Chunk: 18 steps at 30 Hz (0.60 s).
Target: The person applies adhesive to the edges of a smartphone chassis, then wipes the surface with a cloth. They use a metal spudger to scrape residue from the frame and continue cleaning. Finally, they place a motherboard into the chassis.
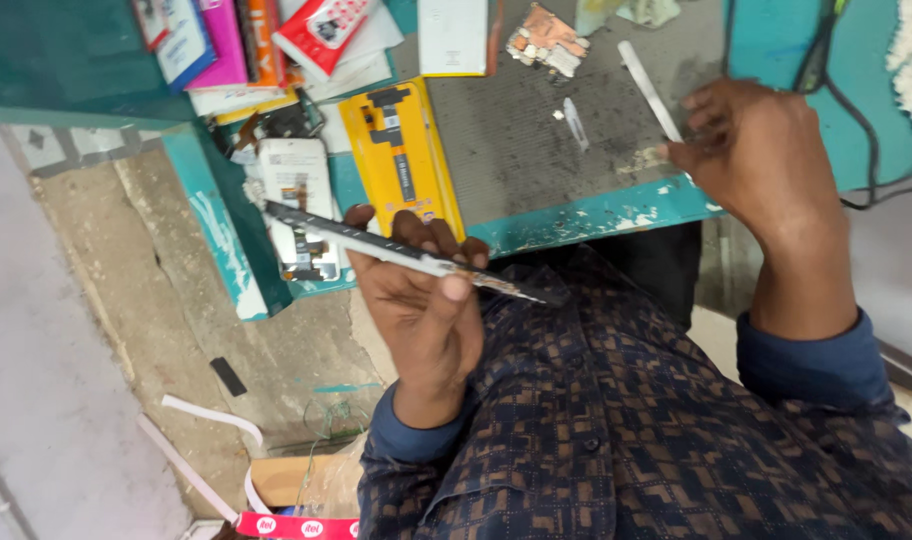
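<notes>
L hand (421,300) is closed around a thin phone (406,252), seen edge-on. Thumb on the near side, fingers curled over the far side. The phone is tilted, its left end higher, and it sits in the air just in front of the counter (596,212) edge, above the person's lap.

R hand (751,150) is up on the counter, well apart from the L hand. Its fingers are pinched shut on a thin white strip (648,90) that lies slanted on the grey mat (536,150). Some white bits lie by the fingertips.

Just behind the L hand lies a yellow phone frame (401,160) w/ a black part down its middle. Left of it, an open white phone (298,205) w/ its insides showing. A small grey tool (575,125) rests on the mat, and a copper-colored scrap piece (546,38) sits near the mat's top.

Colorful boxes (236,40) are piled at the counter's far left. A black cable (856,130) runs by the R hand. On the floor (66,400) below: white strips, a small black bit.
</notes>
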Available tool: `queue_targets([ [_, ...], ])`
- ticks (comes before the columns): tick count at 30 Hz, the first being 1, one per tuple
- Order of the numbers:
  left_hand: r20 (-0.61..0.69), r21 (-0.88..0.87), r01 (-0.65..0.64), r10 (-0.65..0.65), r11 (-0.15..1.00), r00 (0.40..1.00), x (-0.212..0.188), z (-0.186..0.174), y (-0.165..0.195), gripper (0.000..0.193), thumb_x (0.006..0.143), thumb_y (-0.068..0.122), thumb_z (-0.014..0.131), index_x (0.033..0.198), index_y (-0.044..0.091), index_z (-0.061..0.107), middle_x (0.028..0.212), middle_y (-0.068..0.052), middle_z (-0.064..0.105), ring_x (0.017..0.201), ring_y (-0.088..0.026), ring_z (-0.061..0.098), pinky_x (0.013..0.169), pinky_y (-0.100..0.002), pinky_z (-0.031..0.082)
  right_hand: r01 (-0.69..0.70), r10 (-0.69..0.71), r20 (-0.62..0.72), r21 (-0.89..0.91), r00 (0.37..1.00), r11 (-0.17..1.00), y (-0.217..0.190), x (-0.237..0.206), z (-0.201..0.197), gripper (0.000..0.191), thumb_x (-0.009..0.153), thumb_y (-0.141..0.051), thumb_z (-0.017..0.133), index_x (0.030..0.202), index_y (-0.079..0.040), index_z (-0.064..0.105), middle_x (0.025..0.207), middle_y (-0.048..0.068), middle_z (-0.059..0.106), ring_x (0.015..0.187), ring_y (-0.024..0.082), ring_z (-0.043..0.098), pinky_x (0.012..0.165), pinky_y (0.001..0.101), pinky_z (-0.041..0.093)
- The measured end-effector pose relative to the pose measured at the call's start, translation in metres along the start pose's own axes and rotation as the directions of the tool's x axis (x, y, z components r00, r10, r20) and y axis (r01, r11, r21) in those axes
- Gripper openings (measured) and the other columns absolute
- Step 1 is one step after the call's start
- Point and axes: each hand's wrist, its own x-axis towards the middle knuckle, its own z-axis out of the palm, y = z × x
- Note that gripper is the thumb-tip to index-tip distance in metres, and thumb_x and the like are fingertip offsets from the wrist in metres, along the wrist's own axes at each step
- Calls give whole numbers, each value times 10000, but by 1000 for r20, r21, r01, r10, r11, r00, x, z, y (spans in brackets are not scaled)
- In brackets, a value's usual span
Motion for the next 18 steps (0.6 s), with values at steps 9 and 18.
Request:
queue_targets([
  [9, -14, 31, 2, -2, 1000, 1000, 2, 5, -5, 874, 886, -102, 789, 1537, 136, 257, 1029, -49, 527, 937, -179, 575, 895, -396, 533, -193, 159, 113, 432, 981, 881, 51, -25, 27, 331, 1020, -28, 797, 1303, 87, 669, 1047, 171, 726, 928, 220, 718, 858, 335, 601],
  [18, 60, 67, -17, 13, 998, 998, 3, 3, -6, 875, 885, -117, 790, 1531, 127, 252, 1029, -57, 524, 913, -172, 581, 920, -395, 543, -51, 125, 21, 969, 992, 243, 22, -36, 3, 408, 1099, -68, 562, 1506, -71, 533, 1083, 41, 660, 955, 126, 685, 911, 325, 596],
])
